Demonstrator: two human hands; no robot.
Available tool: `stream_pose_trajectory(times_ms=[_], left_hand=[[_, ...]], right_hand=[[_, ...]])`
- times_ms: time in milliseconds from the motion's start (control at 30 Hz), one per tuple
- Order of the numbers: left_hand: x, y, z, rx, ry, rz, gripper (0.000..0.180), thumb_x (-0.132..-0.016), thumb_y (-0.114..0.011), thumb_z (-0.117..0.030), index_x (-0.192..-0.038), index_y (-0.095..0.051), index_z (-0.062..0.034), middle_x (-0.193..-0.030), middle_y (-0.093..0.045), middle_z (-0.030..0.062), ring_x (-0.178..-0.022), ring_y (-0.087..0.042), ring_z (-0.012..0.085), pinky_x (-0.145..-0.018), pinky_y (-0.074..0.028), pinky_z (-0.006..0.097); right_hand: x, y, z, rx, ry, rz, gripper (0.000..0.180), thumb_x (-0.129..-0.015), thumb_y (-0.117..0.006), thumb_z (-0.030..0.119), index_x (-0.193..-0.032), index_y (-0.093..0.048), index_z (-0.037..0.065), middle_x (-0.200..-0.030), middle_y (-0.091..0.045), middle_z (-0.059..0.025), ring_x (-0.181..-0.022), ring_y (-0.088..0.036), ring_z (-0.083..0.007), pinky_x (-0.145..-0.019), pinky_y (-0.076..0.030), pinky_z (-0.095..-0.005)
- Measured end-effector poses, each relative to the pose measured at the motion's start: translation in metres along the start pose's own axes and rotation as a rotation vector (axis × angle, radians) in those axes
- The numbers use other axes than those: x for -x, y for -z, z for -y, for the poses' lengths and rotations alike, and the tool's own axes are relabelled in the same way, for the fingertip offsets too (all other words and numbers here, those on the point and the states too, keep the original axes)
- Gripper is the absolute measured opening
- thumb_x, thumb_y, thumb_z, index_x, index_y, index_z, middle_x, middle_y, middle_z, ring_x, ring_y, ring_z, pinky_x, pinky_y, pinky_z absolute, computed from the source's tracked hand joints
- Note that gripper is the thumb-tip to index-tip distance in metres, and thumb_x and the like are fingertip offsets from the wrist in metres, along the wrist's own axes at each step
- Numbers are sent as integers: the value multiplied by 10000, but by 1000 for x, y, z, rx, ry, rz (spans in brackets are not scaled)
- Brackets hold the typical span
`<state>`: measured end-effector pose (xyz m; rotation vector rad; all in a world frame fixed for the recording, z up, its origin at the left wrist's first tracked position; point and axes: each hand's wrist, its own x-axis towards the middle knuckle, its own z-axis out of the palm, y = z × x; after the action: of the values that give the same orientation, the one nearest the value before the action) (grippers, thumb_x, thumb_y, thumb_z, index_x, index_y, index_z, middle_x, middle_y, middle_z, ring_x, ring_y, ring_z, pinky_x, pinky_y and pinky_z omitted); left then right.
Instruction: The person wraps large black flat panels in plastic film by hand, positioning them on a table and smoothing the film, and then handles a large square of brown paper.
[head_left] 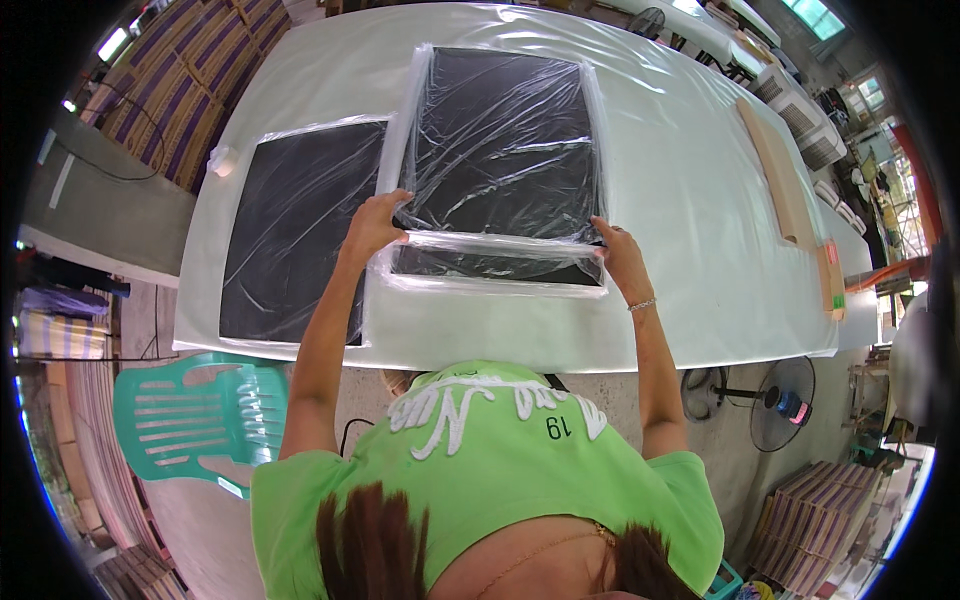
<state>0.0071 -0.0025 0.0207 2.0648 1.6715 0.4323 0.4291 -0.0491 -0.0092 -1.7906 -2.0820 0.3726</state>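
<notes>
**Black panel in clear plastic bag held at its near end**

The black panel in its clear plastic bag (pixel 500 150) was laid flat on the white table (pixel 690 190), directly ahead of the person. Its near open end was held at both corners: the left hand (pixel 375 225) was closed on the left corner of the plastic, and the right hand (pixel 620 255), a bracelet at its wrist, was closed on the right corner, the fingers curled over the film. A second bagged black panel (pixel 295 235) was seen just beside it on the left. A long wooden board (pixel 775 170) was placed well apart at the right. A green plastic chair (pixel 190 415) stood on the floor at lower left, and a floor fan (pixel 780 400) at lower right.
</notes>
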Motion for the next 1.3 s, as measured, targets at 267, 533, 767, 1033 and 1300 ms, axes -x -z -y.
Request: stream_pose_trajectory(times_ms=[267, 533, 767, 1033, 1300], left_hand=[[-3, -6, 19, -7, -114, -22, 686, -528, -769, -110, -1184, -569, -118, -874, -637, 193, -893, -609, 373, -768, -468, 435], [25, -13, 62, 236, -180, -11, 671, -687, -763, -193, -1275, -452, -106, -1131, -533, 205, -1015, -539, 376, -881, -434, 428], [115, 9, 121, -4, -213, 455, 788, -629, -816, -282, -1311, -438, -168, -1213, -446, 174, -1106, -458, 352, -943, -397, 430], [151, 14, 144, -195, -610, 410, 694, -677, -766, -286, -1296, -470, -185, -1266, -438, 162, -1201, -411, 380, -978, -414, 465], [154, 6, 157, -187, -650, 413, 610, -755, -686, -315, -1294, -460, -141, -1188, -462, 162, -1162, -465, 368, -855, -506, 476]], right_hand=[[-5, -7, -8, -108, 146, -94, 577, -670, -694, -57, -1198, -538, 116, -943, -637, -194, -820, -617, -370, -694, -484, -419], [52, -70, 48, -222, -249, -709, 475, -762, -591, -75, -1211, -551, 73, -1080, -588, -149, -1012, -538, -303, -896, -420, -391], [112, -161, 198, -412, -213, -609, 287, -762, -502, -123, -974, -629, 23, -976, -599, -137, -941, -559, -294, -840, -435, -369], [85, -192, 314, -743, 100, 230, 225, -794, -511, -69, -968, -634, 4, -925, -609, -149, -840, -593, -298, -755, -471, -344], [78, -226, 334, -720, -75, 30, 193, -824, -521, -39, -972, -636, 6, -884, -618, -166, -817, -614, -293, -742, -481, -362]])
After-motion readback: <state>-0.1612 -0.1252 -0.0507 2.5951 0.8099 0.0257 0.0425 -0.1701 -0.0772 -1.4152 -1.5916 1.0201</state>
